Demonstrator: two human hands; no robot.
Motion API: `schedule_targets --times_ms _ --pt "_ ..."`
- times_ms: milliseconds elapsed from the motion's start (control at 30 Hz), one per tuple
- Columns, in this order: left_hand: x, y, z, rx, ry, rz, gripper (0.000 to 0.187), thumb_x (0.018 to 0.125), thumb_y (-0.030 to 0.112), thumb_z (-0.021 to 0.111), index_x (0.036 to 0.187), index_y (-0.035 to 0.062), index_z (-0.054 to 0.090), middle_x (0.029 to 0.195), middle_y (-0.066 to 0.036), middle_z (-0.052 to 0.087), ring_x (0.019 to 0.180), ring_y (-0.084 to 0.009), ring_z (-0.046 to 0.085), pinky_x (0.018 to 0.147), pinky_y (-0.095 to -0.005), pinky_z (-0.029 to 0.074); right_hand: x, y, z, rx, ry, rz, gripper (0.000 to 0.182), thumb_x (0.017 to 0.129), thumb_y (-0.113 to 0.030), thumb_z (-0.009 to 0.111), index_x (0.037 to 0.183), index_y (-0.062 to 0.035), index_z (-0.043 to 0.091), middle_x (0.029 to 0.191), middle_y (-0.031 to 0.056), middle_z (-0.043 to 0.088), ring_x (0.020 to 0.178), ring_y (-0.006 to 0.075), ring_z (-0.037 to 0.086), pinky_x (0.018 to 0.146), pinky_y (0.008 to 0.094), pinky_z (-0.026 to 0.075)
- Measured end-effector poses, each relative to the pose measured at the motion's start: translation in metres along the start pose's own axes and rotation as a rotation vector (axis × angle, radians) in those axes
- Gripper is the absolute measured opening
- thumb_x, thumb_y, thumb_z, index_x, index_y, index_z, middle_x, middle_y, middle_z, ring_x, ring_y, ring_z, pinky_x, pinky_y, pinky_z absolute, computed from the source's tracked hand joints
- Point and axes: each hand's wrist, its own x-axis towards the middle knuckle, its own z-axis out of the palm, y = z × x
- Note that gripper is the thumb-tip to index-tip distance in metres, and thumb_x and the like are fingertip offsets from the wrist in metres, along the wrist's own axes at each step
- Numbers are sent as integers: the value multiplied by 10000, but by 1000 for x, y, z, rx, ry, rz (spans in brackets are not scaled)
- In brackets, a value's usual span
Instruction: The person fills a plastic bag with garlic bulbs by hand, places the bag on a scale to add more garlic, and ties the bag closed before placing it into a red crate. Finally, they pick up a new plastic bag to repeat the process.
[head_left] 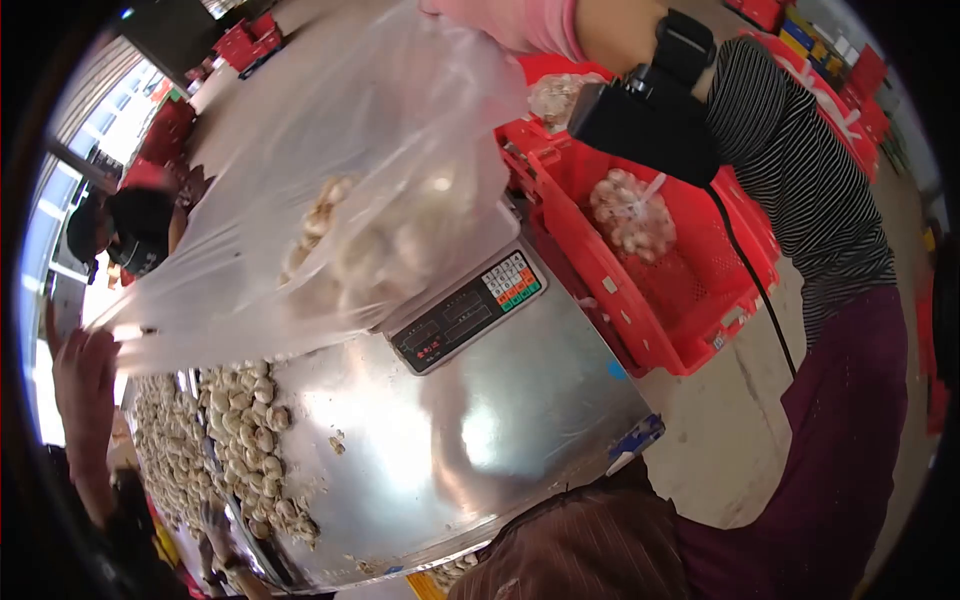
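Cloth (580, 545), brown and pinstriped, covers the wearer's front at the bottom edge, with purple clothing (840, 430) beside it. From there a striped sleeve (795, 150) leads up to a black wrist device (650, 125) and the pink-gloved right hand (510, 22), cut off by the top edge beside the plastic bag (370, 130); its fingers are hidden, so I cannot tell whether they pinch. The left hand's state cannot be told either.

The translucent bag spreads wide above the metal worktop (380, 450), garlic bulbs (400, 240) showing blurred through it, and overlaps the digital scale (465, 315), whose keypad faces out. Right of the worktop, a red crate (690, 310) contains a smaller bag of garlic (632, 215).

Loose garlic (245, 420) lies heaped on the worktop's left part, with a co-worker's hand (213, 525) at its lower edge. At the far left a bare hand (85, 375), seemingly another person's, is raised at the bag's stretched corner, its grip unclear. Farther off, a dark-clad person (140, 230) shows, then red crates (245, 42) on the floor.
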Motion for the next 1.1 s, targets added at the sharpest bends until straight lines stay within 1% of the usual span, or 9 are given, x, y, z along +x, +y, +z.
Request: schedule_targets --times_ms 67,133,233,333,400,633,667,933,1100 --pt "51 35 35 -211 -194 -163 153 686 -47 632 798 39 573 727 -104 568 742 -307 575 830 -423 454 26 -5 -6 -355 38 -143 405 835 -257 627 1157 -17 576 1217 162 603 1146 297 553 925 270 446" --pt "89 67 66 -240 30 14 174 648 -56 634 744 77 573 677 -65 553 692 -253 567 1089 -499 290 52 18 43 215 440 -142 258 861 -203 576 974 18 648 798 118 664 686 252 626 628 391 492" --pt "117 64 88 -106 14 14 156 671 -44 631 707 104 600 632 -32 549 698 -208 586 1128 -509 233 131 65 80 681 425 3 296 849 -229 579 1021 7 627 832 144 658 734 276 621 657 408 476" --pt "132 23 73 -85 -143 -161 112 707 -3 627 707 109 630 594 -27 554 699 -200 602 1145 -501 172 133 55 36 -189 383 -419 312 855 -261 572 1008 7 621 862 131 658 752 239 619 666 386 489" --pt "138 19 62 -57 -138 -148 70 738 53 625 717 116 645 606 -39 570 710 -214 613 1142 -495 155 121 22 18 1261 198 338 294 876 -278 556 986 -13 618 871 96 655 739 212 611 662 375 501" --pt "131 78 100 -153 -69 19 104 684 43 620 674 146 621 630 0 562 695 -199 576 1119 -500 221 142 52 102 1570 -197 -47 498 774 -278 651 1175 6 566 1116 116 562 995 200 532 855 343 432" --pt "139 111 78 -132 -204 -29 113 662 29 617 693 136 637 629 -3 563 712 -197 583 1130 -499 201 115 38 110 1650 204 -173 395 751 -152 656 1125 -37 602 967 43 576 872 138 517 763 298 435" --pt "132 125 60 -228 -285 -191 258 635 15 585 838 128 698 836 -26 651 995 -185 578 1148 -490 116 83 23 86 1053 128 -351 339 783 -92 639 1119 -69 595 857 27 596 772 95 527 706 237 434" --pt "132 126 70 -173 -218 -62 342 654 0 614 960 134 690 992 -3 651 1082 -160 548 1126 -458 200 69 11 87 300 488 -377 392 779 -207 656 1166 -175 598 1126 186 556 1059 341 560 932 396 449"
